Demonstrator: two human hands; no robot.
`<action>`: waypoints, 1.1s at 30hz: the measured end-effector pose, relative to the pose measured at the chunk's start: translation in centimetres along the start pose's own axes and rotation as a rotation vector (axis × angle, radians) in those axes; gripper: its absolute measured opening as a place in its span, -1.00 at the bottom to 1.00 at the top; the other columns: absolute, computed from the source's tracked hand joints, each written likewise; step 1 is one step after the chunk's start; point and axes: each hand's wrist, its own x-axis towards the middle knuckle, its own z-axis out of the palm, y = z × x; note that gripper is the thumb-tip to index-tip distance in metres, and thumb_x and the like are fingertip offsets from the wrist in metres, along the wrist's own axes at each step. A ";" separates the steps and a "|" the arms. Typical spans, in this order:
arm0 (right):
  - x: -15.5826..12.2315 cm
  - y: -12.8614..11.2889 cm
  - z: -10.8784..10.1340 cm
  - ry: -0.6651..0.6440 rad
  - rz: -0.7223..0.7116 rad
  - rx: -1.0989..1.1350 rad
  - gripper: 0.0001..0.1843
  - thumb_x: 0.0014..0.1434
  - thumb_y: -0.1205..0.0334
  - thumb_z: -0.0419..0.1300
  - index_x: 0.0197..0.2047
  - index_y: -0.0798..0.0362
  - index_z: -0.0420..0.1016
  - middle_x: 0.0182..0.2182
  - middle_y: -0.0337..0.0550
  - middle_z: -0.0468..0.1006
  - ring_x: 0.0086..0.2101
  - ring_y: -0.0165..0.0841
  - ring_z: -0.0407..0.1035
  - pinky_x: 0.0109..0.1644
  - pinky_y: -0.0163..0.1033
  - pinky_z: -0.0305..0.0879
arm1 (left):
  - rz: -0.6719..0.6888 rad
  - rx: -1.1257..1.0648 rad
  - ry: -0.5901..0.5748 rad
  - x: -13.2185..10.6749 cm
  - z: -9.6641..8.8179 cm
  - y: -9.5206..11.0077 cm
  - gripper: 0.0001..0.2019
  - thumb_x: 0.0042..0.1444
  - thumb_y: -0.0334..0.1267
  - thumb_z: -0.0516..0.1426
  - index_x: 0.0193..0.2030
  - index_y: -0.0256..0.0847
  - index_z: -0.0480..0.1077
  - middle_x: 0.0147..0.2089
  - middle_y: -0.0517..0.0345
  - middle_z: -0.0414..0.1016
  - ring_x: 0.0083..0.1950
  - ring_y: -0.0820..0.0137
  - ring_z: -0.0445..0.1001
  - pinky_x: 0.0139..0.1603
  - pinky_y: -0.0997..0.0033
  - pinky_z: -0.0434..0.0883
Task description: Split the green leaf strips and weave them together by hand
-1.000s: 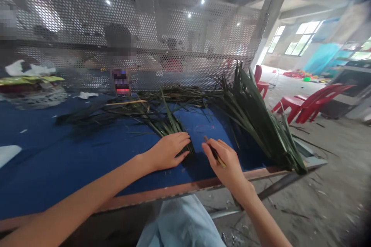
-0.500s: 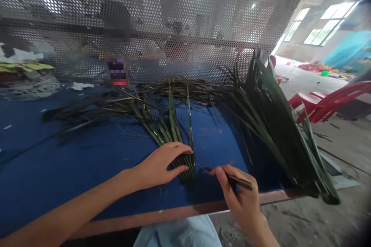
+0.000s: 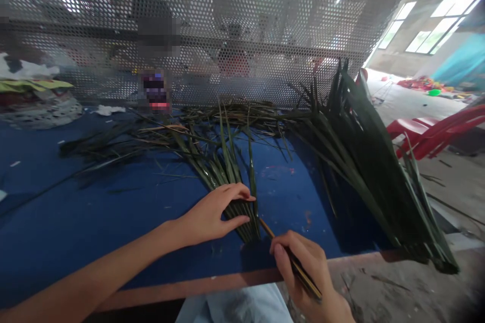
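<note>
My left hand point(image 3: 215, 212) lies over a fan of green palm leaf strips point(image 3: 233, 169), pressing their gathered lower end to the table, thumb and forefinger spread apart. In my right hand point(image 3: 303, 267), closed fingers hold a thin yellow and dark pencil-like tool point(image 3: 267, 228). Its tip points up and left, close to the right edge of the leaf strips. I cannot tell whether it touches them. Some strips are hidden under my left palm.
The blue tabletop point(image 3: 125, 232) carries loose dark leaf scraps point(image 3: 231, 113). A large folded palm leaf point(image 3: 373, 166) leans over its right end. Behind stands a perforated metal screen point(image 3: 257, 15). A woven basket point(image 3: 45, 108) sits at left, and a red chair point(image 3: 439, 128) at right.
My right hand has moved down slightly and turned the tool so its tip reaches up-left beside the leaf strips. My left hand stays on the leaf. The camera has shifted slightly.
</note>
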 end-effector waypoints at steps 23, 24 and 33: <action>0.8 -2.3 0.9 -0.074 -0.145 -0.319 -0.83 0.25 0.48 -0.05 -0.27 0.08 0.29 -0.50 -0.16 0.41 -0.48 -0.40 0.29 -0.42 -0.32 0.17 | -0.021 -0.041 -0.012 0.1 0.0 0.1 -0.69 0.10 -0.27 0.20 -0.01 -0.13 0.27 0.01 0.04 0.47 0.09 0.28 0.44 0.14 0.18 0.35; 0.7 -2.3 1.0 -0.069 -0.148 -0.332 -0.84 0.25 0.48 -0.04 -0.27 0.08 0.29 -0.50 -0.17 0.41 -0.48 -0.40 0.29 -0.42 -0.32 0.16 | -0.019 -0.044 -0.012 0.1 0.0 0.1 -0.69 0.10 -0.28 0.20 -0.02 -0.13 0.27 0.01 0.04 0.47 0.09 0.28 0.44 0.14 0.18 0.35; 0.1 -2.2 1.1 -0.072 -0.180 -0.375 -0.84 0.25 0.49 -0.01 -0.34 0.09 0.25 -0.51 -0.19 0.37 -0.49 -0.42 0.24 -0.44 -0.31 0.07 | -0.004 -0.026 -0.015 0.1 -0.1 0.1 -0.69 0.10 -0.28 0.20 -0.01 -0.12 0.27 0.01 0.05 0.47 0.08 0.27 0.44 0.13 0.16 0.36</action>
